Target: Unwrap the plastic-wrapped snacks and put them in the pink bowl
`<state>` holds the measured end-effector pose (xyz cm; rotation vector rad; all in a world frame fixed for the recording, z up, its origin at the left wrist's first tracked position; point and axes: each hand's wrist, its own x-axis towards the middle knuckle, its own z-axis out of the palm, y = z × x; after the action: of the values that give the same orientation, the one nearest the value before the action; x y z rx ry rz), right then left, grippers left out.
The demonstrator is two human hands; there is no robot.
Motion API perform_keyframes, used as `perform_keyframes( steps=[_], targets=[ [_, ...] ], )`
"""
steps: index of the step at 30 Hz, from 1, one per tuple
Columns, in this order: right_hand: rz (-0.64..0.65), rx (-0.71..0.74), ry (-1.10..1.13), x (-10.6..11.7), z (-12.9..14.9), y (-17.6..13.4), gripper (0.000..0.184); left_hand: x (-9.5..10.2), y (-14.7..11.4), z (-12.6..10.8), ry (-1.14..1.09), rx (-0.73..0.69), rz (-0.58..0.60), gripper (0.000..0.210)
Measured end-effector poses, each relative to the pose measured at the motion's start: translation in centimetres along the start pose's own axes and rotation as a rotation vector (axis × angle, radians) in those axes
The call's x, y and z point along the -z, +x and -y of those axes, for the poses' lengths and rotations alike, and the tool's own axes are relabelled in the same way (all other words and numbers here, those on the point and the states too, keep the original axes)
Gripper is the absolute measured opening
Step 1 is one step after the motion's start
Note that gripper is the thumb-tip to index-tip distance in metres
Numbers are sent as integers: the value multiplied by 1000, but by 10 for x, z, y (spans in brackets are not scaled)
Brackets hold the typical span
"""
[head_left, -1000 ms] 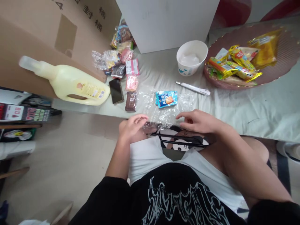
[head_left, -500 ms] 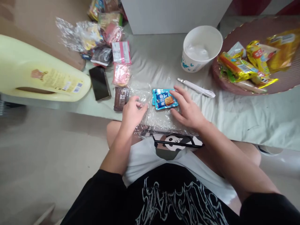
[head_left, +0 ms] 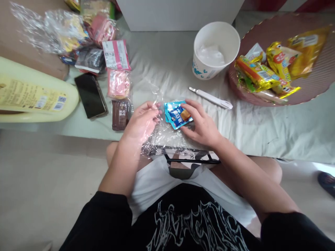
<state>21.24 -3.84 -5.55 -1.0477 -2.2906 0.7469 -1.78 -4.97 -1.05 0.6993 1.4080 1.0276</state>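
Observation:
Two overlapping blue snack packets (head_left: 176, 115), the top one picturing a golden piece of food, lie on a crinkled clear plastic bag (head_left: 167, 136) near the front edge of the cloth-covered surface. My right hand (head_left: 202, 123) grips the packets by their right side, index finger over the upper corner and thumb at the lower one. To their left, my left hand (head_left: 142, 120) pinches the clear plastic between thumb and fingers. Some of that film drapes over the left wrist. A brown wrapped snack (head_left: 120, 115) sits just left of the left hand.
A white craft knife (head_left: 210, 98) lies beyond my right hand, below a paper tub (head_left: 216, 52). The pink basket (head_left: 318, 83) at right holds yellow snack packs (head_left: 264, 74). Left are a phone (head_left: 91, 94), a yellow jug (head_left: 34, 92), a pink snack pack (head_left: 118, 83) and heaped packaging.
My left hand has closed on the clear plastic and lifted some of it. My right fingers have moved further over the blue packets, which are now slightly tilted. The view has shifted right.

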Motion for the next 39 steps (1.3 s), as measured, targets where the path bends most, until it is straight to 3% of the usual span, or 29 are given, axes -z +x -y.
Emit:
perform_keyframes(
  steps=[8, 15, 22, 27, 35, 39],
  targets=[
    [2, -8, -30, -3, 1, 0, 61, 7, -12, 0, -96, 27, 2, 22],
    [-9, -25, -35, -4, 4, -1, 60, 16, -8, 2, -276, 158, 140, 22],
    [-105, 0, 51, -2, 1, -1, 64, -5, -9, 7, -276, 48, 222, 31],
    [-222, -152, 167, 2, -5, 1, 46, -20, 0, 12, -234, 67, 406, 45],
    [-395, -315, 209, 9, -10, 6, 31, -10, 6, 10, -291, 86, 316, 53],
    [-527, -192, 213, 19, -3, 3, 33, -13, 9, 12, -504, 95, 247, 37]
  ],
)
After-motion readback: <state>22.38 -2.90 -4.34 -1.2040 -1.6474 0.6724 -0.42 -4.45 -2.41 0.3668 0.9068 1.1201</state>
